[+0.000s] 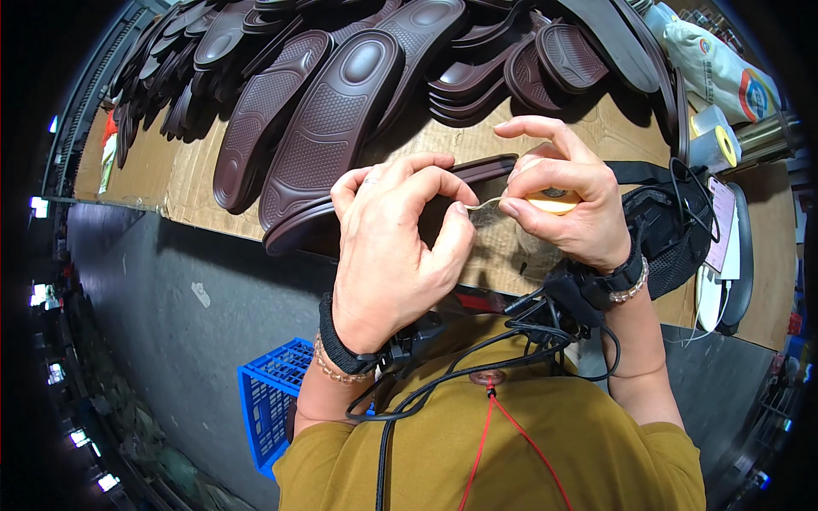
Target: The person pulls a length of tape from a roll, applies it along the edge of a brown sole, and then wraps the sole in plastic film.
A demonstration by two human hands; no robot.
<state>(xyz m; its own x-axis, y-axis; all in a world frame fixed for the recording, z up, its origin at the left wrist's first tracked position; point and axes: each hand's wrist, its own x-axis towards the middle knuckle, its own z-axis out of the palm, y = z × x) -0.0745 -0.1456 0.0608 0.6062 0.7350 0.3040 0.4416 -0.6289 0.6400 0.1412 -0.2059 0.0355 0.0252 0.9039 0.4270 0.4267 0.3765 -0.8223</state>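
Observation:
My right hand (pixel 567 196) holds a small roll of clear tape (pixel 554 201) with a yellowish core, thumb and fingers wrapped around it. My left hand (pixel 396 243) pinches the loose end of the tape strip (pixel 484 211) between thumb and forefinger, right beside the roll. Both hands hover over a dark brown shoe sole (pixel 477 170) lying at the near edge of a cardboard-covered table (pixel 183 183). Each wrist carries a black strap with cables and a bead bracelet.
Several dark brown shoe soles (pixel 328 119) lie fanned across the back of the table. A black mesh bag (pixel 673 226), another tape roll (pixel 716 140) and a white printed bag (pixel 724 68) sit on the right. A blue plastic crate (pixel 268 400) stands on the grey floor below left.

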